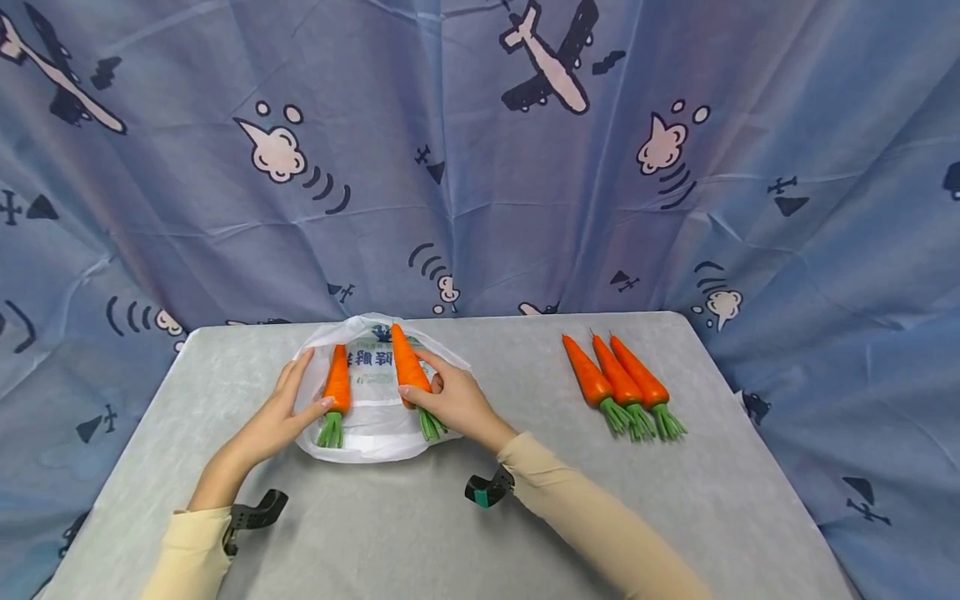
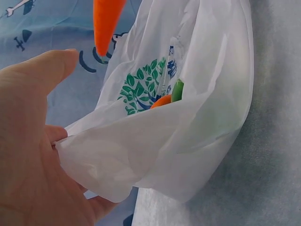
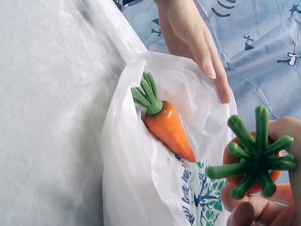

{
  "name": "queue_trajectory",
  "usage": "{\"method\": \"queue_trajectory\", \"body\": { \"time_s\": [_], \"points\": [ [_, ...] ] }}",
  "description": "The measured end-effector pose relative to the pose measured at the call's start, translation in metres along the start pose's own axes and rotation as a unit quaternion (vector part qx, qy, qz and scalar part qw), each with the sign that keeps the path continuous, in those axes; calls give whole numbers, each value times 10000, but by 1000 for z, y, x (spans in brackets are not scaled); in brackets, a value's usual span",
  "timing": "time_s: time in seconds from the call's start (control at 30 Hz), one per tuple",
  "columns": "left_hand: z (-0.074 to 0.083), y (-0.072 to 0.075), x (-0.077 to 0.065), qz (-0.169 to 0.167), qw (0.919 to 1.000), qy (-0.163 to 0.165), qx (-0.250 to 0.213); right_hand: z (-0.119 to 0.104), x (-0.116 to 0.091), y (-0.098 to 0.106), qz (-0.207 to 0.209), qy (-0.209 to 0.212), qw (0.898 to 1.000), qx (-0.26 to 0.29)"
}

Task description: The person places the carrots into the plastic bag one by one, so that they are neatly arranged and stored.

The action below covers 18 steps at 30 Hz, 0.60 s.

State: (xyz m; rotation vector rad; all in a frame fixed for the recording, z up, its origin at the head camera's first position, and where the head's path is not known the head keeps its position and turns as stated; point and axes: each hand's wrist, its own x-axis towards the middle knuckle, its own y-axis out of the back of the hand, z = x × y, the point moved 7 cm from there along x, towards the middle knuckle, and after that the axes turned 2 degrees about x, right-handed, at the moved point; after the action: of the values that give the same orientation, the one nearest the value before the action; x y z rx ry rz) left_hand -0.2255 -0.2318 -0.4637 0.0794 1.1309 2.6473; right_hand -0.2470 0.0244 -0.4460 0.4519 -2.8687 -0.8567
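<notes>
- Right hand (image 1: 461, 404): thumb and fingers pinching one carrot near its leafy end; from my distant seat I count this as the firm grip.
- Held carrot (image 1: 405, 354): between those fingertips, over the bag, root tip pointing away from the wearer, green stalks trailing below the thumb.
- Left hand (image 1: 272, 419): fingers extended along the bag's rim, thumb spread apart from them. I cannot tell how firmly they press the film (the rim hides part of them).
- White plastic bag (image 1: 367, 450): between the two hands, printed with blue characters and a green-leaved tree, its mouth spread beside the left fingers.
- Bagged carrot (image 3: 169, 129): inside, just beyond the left thumb, stalks toward the wearer.
- Three loose carrots (image 1: 618, 379): side by side on the grey tabletop (image 1: 750, 517), well to the right of the right fingers.
- Step in hand, by my judgement: loading the second carrot.
- Next move calls for: right fingertips lowering the root fully within the rim before loosening, left fingers steadying the film.
</notes>
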Motion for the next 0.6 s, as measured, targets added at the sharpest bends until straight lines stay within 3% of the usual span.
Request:
{"method": "queue_trajectory", "body": {
  "time_s": [0.6],
  "points": [
    [2,3,-2,9,10000,-8,-19,-11,12,-29,-176,-17,9997,-173]
  ]
}}
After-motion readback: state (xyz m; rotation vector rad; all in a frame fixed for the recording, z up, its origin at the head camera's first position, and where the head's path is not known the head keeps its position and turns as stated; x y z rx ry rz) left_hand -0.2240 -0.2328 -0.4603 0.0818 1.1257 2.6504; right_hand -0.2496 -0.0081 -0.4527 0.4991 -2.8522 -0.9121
